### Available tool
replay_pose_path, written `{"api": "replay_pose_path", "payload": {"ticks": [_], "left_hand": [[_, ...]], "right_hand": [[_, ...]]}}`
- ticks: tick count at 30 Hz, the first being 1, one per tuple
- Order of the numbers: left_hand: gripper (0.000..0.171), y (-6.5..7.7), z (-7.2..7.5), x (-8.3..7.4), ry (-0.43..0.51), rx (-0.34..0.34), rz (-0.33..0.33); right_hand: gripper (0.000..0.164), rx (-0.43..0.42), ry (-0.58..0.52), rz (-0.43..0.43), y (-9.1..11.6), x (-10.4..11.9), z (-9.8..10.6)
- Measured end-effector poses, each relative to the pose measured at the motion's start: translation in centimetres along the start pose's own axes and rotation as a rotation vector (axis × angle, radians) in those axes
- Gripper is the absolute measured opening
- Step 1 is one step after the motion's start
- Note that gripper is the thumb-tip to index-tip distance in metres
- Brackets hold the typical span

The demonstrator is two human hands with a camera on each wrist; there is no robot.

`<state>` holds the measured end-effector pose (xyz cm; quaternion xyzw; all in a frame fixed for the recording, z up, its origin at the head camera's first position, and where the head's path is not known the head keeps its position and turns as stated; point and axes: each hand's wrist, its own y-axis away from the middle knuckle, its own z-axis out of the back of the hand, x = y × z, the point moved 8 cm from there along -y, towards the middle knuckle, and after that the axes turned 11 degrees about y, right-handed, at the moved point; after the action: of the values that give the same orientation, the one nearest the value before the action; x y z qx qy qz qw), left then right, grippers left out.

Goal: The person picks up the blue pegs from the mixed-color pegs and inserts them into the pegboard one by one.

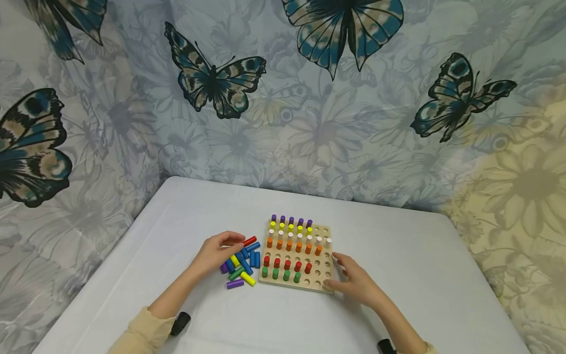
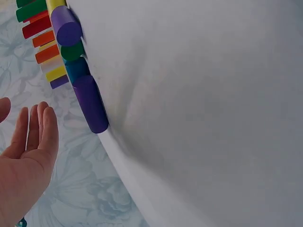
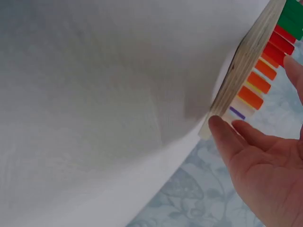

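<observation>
Wooden board: a square peg board (image 1: 328, 287) is being kept flat on the white table (image 1: 185, 206), just right of the loose pegs; its near right corner is being touched by the right hand, seemingly so that it is not being pushed about while pegs are being handled

Pegs in the board: rows are being filled by colour, purple at the far edge, then yellow, white, orange, an unfilled row, red and green (image 1: 280, 274) nearest; the right-hand columns are being left largely bare, so the sorting is judged only partly done

Loose pegs: a small heap (image 1: 242, 265) is being kept between the left hand and the board's left edge, touching or nearly touching it; blue ones are seen most, with red, yellow, green and purple (image 2: 90, 104) among them, lying on their sides within easy reach

Left hand: the hand (image 1: 217, 251) is being held over the heap with fingers curled lightly; a peg appears to be being pinched at the fingertips near the red peg (image 1: 249, 241), though this cannot be told for certain; in the left wrist view the fingers are seen straight and together

Right hand: the hand (image 1: 353, 280) is being rested with fingers relaxed and spread; one fingertip (image 3: 218, 126) is being pressed against the board's edge; nothing is being held
</observation>
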<state>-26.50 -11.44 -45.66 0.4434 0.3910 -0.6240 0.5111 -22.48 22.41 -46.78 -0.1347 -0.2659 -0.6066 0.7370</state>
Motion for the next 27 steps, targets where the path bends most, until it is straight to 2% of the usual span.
{"api": "replay_pose_path", "payload": {"ticks": [8,11,21,27], "left_hand": [[0.016,0.6,-0.3,0.0,-0.041,0.065,-0.016],[0.015,0.8,-0.4,0.1,-0.064,0.1,-0.041],[0.012,1.5,-2.4,-0.8,-0.216,0.348,-0.237],[0.011,1.7,-3.8,-1.3,-0.361,0.452,-0.293]], "right_hand": [[0.087,0.012,0.006,0.039,0.6,0.5,-0.4],[0.088,0.01,0.003,0.047,0.6,0.5,-0.6],[0.091,0.019,0.025,0.033,0.6,0.4,-1.0],[0.092,0.023,0.038,0.026,0.6,0.4,-1.0]]}}
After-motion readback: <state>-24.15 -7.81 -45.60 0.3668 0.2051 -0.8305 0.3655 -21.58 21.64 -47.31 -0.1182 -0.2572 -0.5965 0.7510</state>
